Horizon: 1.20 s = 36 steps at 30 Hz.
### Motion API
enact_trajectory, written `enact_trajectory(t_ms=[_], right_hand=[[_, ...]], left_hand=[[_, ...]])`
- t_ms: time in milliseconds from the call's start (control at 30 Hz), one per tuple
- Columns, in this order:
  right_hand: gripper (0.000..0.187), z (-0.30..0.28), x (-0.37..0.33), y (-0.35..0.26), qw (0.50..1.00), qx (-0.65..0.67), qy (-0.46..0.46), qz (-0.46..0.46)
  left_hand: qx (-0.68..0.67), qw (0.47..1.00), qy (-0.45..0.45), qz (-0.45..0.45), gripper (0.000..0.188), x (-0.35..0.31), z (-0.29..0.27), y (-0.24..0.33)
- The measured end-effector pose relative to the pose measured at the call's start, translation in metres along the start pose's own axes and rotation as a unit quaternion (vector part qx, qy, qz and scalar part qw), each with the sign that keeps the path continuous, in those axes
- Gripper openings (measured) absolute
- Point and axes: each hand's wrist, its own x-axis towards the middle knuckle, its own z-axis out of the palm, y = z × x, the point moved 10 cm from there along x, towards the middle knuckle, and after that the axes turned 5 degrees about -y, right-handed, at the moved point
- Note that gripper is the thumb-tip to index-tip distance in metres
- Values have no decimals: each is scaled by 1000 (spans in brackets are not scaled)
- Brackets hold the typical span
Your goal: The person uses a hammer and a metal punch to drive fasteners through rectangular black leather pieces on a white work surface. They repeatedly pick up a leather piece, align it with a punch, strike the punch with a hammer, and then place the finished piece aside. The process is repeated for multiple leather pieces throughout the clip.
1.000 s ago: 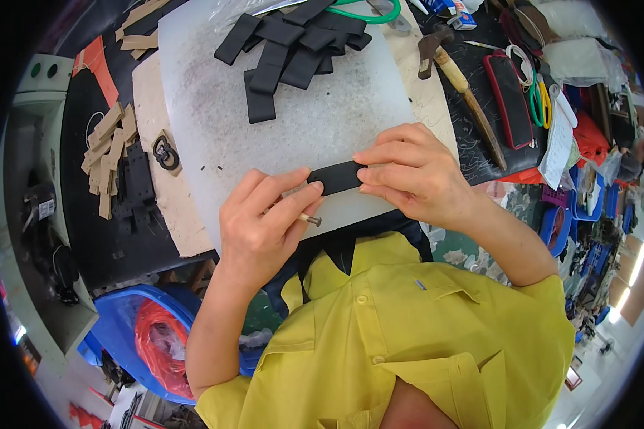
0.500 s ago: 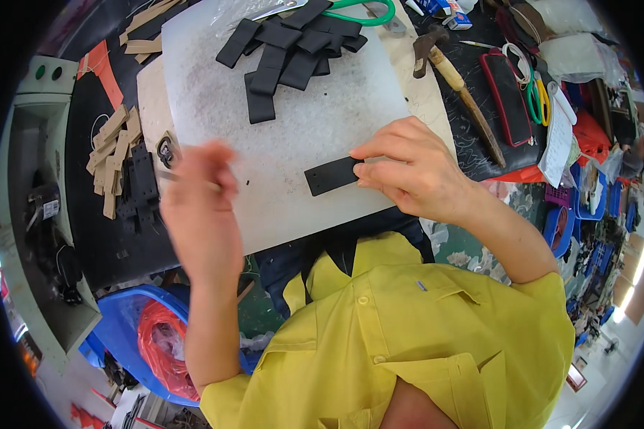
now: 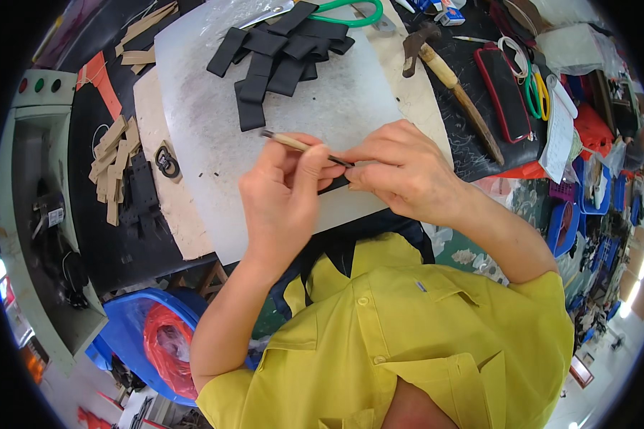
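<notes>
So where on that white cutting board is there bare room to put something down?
The white board is bare along its left side, between the pile of black strips and the metal ring. Another patch lies right of the pile, toward the hammer. The near edge is crowded by the left hand and right hand.

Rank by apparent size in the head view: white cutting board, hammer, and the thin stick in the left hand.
1. White cutting board
2. Hammer
3. Thin stick, partly hidden by the left hand, so less certain.

hammer (image 3: 447, 79) right of white board (image 3: 350, 107) | green-handled scissors (image 3: 343, 13) top | tan strips (image 3: 114, 168) left | blue bin (image 3: 147, 336) below
</notes>
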Motion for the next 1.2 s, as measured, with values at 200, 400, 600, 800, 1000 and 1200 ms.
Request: enact_trajectory(t_ms=[200, 400, 600, 800, 1000, 1200], right_hand=[[18, -1, -6, 8, 998, 32, 39, 25], [18, -3, -6, 7, 999, 29, 43, 16], [17, -4, -6, 7, 998, 22, 52, 21], [9, -35, -6, 42, 987, 107, 38, 112], [31, -77, -48, 134, 928, -201, 106, 295], [32, -110, -46, 106, 921, -177, 188, 293]], left_hand=[[42, 998, -31, 31, 12, -2, 1, -3], [119, 987, -55, 92, 12, -6, 7, 4], [264, 938, -34, 222, 11, -12, 16, 23], [351, 895, -38, 274, 11, -23, 26, 31], [368, 873, -17, 321, 17, -27, 32, 38], [431, 827, -6, 361, 19, -36, 44, 50]])
